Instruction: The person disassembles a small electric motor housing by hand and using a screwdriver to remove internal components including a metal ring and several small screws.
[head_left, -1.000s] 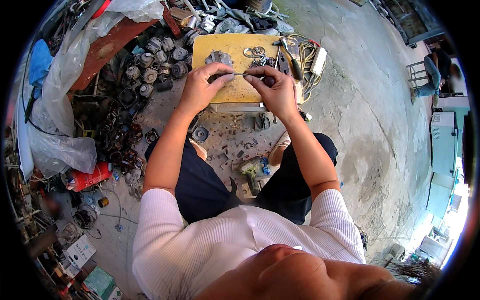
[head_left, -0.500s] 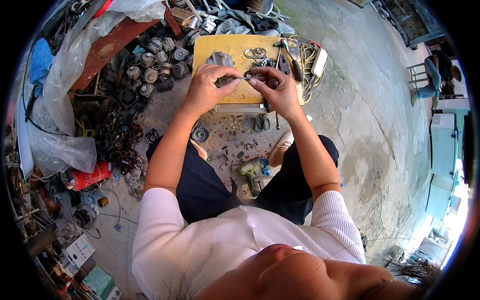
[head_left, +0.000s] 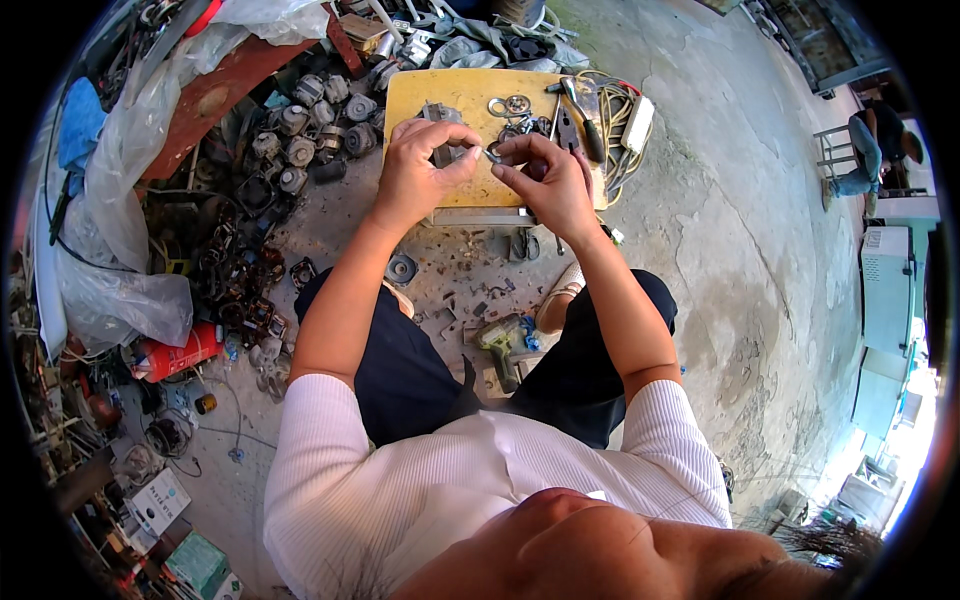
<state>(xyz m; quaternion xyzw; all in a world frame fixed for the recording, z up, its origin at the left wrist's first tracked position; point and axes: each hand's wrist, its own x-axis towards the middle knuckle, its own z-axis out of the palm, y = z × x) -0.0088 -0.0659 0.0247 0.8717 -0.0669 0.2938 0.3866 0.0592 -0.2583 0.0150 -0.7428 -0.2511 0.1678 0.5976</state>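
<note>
Over the near part of a yellow tabletop (head_left: pixel 500 85), my two hands face each other with fingertips almost meeting. A small thin metal piece (head_left: pixel 490 156) is pinched between the thumb and forefinger of my right hand (head_left: pixel 552 185). My left hand (head_left: pixel 418 172) is closed in a pinch just beside it; whatever lies in those fingertips is too small to make out. Partly hidden behind my left hand, a grey metal motor part (head_left: pixel 440 112) rests on the table. Metal rings (head_left: pixel 510 105) and other small parts lie beyond my right hand.
A hammer (head_left: pixel 590 130), pliers (head_left: pixel 567 130) and a coiled cable with a white power strip (head_left: pixel 638 125) are at the table's right side. Old motors (head_left: pixel 300 150) are heaped on the floor at left. A green power drill (head_left: pixel 498 350) stands between my feet.
My fingertips have drawn slightly apart, and the small metal piece now tilts in my right fingers. My right hand has shifted a little downward; the table things stay put.
</note>
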